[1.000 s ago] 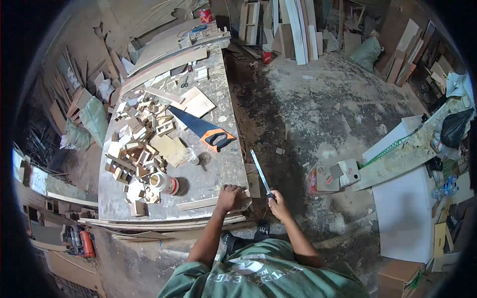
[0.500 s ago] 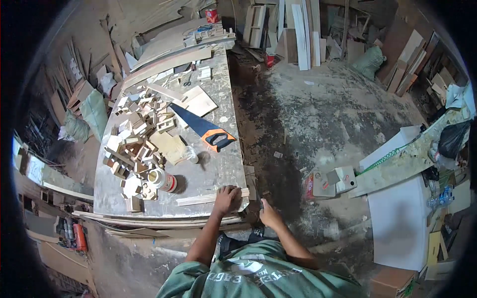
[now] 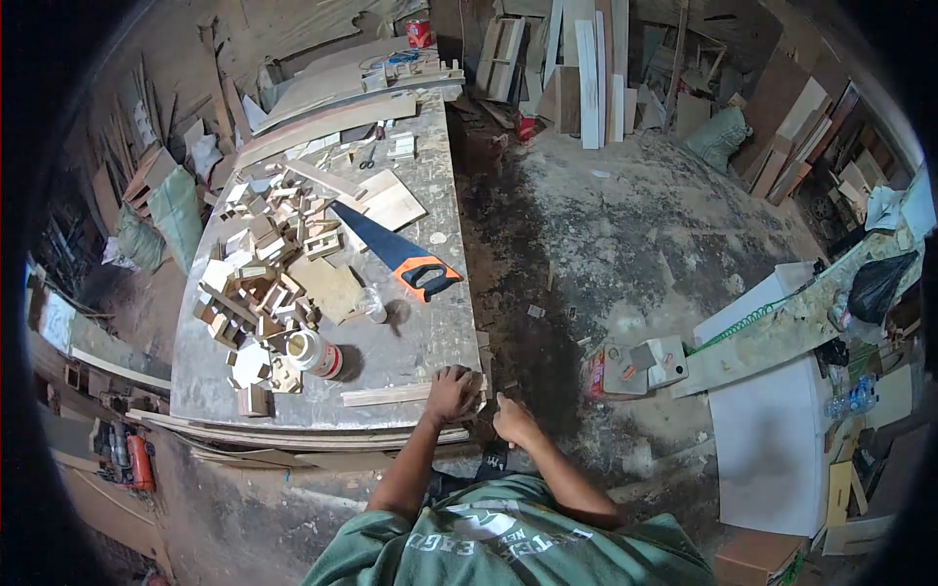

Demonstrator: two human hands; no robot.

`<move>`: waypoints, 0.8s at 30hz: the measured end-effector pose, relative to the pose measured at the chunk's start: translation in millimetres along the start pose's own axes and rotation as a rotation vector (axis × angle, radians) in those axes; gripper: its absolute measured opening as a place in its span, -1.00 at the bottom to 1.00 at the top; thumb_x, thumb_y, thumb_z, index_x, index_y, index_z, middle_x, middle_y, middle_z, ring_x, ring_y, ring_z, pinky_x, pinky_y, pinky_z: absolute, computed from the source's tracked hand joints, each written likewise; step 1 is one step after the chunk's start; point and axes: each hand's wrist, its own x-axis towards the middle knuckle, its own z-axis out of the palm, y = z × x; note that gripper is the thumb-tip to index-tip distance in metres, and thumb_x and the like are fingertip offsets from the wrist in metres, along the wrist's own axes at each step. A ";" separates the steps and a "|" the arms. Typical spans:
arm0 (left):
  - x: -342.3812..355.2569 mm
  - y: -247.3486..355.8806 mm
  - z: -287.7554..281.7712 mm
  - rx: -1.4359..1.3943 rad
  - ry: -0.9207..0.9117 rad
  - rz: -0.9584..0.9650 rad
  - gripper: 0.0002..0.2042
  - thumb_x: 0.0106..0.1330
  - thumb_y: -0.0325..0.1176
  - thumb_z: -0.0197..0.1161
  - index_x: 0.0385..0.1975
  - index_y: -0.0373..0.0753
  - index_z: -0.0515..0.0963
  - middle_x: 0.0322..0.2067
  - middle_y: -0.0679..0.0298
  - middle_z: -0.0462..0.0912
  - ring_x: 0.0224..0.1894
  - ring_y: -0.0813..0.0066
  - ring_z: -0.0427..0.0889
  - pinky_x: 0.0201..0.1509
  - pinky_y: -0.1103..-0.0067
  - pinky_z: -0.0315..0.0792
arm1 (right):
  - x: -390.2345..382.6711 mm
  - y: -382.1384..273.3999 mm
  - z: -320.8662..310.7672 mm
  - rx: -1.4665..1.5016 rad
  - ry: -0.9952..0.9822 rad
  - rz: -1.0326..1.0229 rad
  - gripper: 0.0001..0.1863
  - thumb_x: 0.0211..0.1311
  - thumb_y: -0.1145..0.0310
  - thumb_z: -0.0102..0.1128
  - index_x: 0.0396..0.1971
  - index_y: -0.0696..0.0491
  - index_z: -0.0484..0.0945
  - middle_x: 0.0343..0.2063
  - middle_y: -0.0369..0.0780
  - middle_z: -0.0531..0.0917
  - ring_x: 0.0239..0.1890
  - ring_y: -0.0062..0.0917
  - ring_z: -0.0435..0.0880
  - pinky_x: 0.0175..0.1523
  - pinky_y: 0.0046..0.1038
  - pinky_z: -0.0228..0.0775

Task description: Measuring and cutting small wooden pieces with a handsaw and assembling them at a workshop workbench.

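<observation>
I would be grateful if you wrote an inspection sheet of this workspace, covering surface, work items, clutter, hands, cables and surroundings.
Surface: worn, stained table.
Work items: wooden strip along the near edge; handsaw with orange and black handle lying flat.
Clutter: heap of wood pieces on the table's left; open white jar beside it; scissors farther back.
Hands: left hand on the strip's right end; right hand beside the table's near right corner, its hold too unclear to tell.
Cables: green coiled cord or hose at right.
Surroundings: leaning boards at the back; stained floor.
</observation>
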 end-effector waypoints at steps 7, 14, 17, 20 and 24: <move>5.5 8.5 -10.7 -0.053 0.031 0.065 -0.52 0.14 -0.05 0.29 0.05 -0.07 0.50 -0.02 0.14 0.46 0.00 0.03 0.41 0.08 0.17 0.27 | -5.9 -28.7 -5.0 0.061 -0.032 0.105 -0.57 0.18 0.48 -0.08 0.04 0.38 0.36 -0.23 0.22 0.61 -0.67 -0.13 0.64 -0.47 -0.24 0.61; 3.2 2.2 -0.5 -0.060 0.037 0.014 -0.50 0.11 -0.03 0.29 0.04 -0.12 0.50 -0.02 0.12 0.46 0.01 0.01 0.39 0.09 0.16 0.27 | -10.8 -47.2 -13.0 0.094 -0.063 0.108 -0.61 0.15 0.49 -0.06 -0.03 0.38 0.43 -0.38 0.20 0.63 -0.70 -0.16 0.64 -0.48 -0.24 0.59; 1.1 -2.0 4.8 -0.079 0.085 0.023 -0.50 0.11 -0.04 0.29 0.03 -0.14 0.50 -0.03 0.11 0.46 0.01 0.01 0.39 0.10 0.16 0.26 | -6.7 -50.5 -11.2 0.035 -0.076 0.111 -0.63 0.16 0.49 -0.07 -0.06 0.36 0.45 -0.35 0.20 0.63 -0.65 -0.14 0.66 -0.46 -0.21 0.59; 2.4 0.4 2.9 -0.098 0.076 0.002 -0.50 0.10 -0.04 0.29 0.04 -0.12 0.50 -0.02 0.11 0.46 0.01 0.01 0.38 0.11 0.16 0.24 | -2.1 -52.2 -9.7 0.000 -0.093 0.123 -0.64 0.15 0.49 -0.09 -0.09 0.36 0.45 -0.37 0.19 0.64 -0.61 -0.16 0.68 -0.39 -0.18 0.57; 3.3 -1.1 2.8 -0.143 0.094 -0.002 -0.52 0.09 -0.05 0.30 0.02 -0.07 0.52 -0.03 0.13 0.47 0.01 0.02 0.39 0.13 0.17 0.22 | 5.5 -45.1 -4.0 -0.041 -0.078 0.043 -0.67 0.18 0.47 -0.04 -0.11 0.35 0.48 -0.34 0.18 0.62 -0.60 -0.13 0.66 -0.41 -0.19 0.56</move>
